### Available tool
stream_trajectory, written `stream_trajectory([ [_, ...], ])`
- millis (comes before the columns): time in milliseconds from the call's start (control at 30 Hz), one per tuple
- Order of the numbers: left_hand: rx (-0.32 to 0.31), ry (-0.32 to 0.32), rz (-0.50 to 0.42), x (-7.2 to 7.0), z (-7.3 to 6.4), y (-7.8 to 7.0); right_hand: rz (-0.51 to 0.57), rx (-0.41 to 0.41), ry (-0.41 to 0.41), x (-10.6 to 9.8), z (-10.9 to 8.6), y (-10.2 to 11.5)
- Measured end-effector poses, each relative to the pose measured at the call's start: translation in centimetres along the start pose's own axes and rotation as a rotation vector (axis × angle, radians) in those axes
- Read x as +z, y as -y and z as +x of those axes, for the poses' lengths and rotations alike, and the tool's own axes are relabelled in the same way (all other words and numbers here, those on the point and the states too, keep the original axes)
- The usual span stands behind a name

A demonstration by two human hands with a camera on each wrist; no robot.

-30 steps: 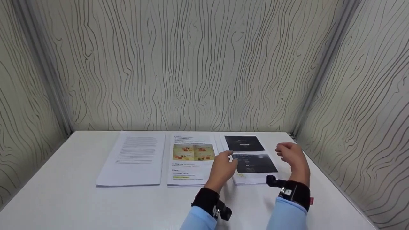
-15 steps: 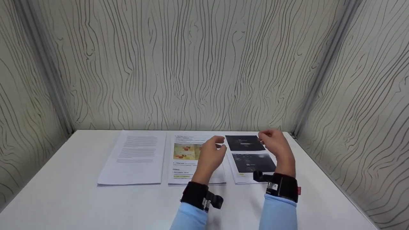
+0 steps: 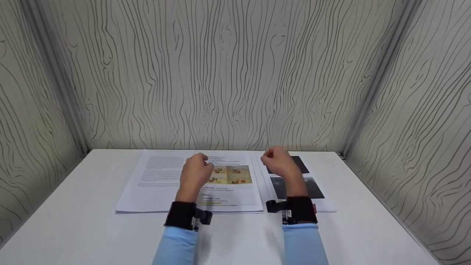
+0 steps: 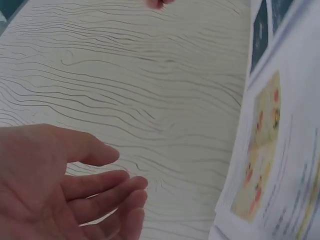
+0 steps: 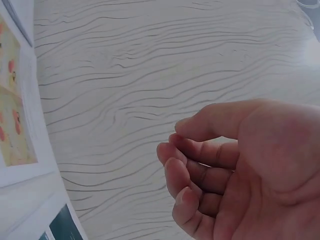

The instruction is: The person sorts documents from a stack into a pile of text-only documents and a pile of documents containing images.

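Nearest me, at the bottom of the frame: two light-blue sleeves [image 3: 176, 246], each running into a black wrist strap [image 3: 180, 215] with a small camera. Beyond them, both hands.

Left hand [image 3: 195, 173], centre-left: fingers loosely curved and close together, thumb apart from them; my left wrist view shows nothing held. Right hand [image 3: 281, 162], right of centre: fingers curled inward, thumb tip close to the index fingertip. I cannot tell whether the tips meet, but I see nothing pinched. Both wrist views show the hands raised, well apart from the paper.

Change noted: over the last second both hands have swung left across the frame. The left hand was over the middle and right stacks; it now covers the seam between left and middle. The right hand was beyond the right stack and now overlaps its left part. The three stacks keep their order. My reading: this is travel between contacts, with no sheet being handled.

On the white table [image 3: 235, 243]: left stack [image 3: 154, 197], plain text; middle stack [image 3: 232, 193], yellow fruit pictures; right stack [image 3: 323, 204], dark printed panels, partly hidden by the right arm.

Farthest, filling the upper frame: wood-grain wall [image 3: 220, 81].
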State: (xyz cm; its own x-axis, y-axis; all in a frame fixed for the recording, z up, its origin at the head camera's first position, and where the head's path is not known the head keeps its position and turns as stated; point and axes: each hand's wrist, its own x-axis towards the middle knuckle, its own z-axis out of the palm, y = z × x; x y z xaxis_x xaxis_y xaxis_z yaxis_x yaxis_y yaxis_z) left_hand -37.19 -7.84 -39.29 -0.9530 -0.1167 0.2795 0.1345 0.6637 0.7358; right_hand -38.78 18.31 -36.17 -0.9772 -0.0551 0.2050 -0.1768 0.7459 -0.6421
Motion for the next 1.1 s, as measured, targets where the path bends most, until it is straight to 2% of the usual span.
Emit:
stream_trajectory([
  [133,-0.034,0.041,0.12,0.3,0.7,3.2,-0.094,0.006,0.082,2.3,0.8,-0.4],
  [233,-0.082,0.103,0.127,1.2,0.7,4.9,-0.192,0.044,0.135,3.6,1.2,-1.1],
  [333,-0.114,0.144,0.129,1.9,0.7,5.7,-0.258,0.106,0.213,4.5,1.3,-1.7],
  [467,-0.145,0.173,0.151,2.4,0.6,6.0,-0.303,0.193,0.326,5.4,1.2,-2.3],
  [600,-0.175,0.205,0.146,2.8,0.3,6.0,-0.317,0.255,0.39,5.9,1.2,-2.4],
  [733,-0.185,0.219,0.133,3.1,0.1,6.0,-0.313,0.269,0.425,6.1,1.2,-2.5],
  [933,-0.198,0.227,0.127,3.1,0.1,6.1,-0.312,0.233,0.452,6.0,1.2,-2.5],
  [1100,-0.211,0.241,0.125,3.2,0.2,6.1,-0.304,0.243,0.463,5.9,1.1,-2.4],
])
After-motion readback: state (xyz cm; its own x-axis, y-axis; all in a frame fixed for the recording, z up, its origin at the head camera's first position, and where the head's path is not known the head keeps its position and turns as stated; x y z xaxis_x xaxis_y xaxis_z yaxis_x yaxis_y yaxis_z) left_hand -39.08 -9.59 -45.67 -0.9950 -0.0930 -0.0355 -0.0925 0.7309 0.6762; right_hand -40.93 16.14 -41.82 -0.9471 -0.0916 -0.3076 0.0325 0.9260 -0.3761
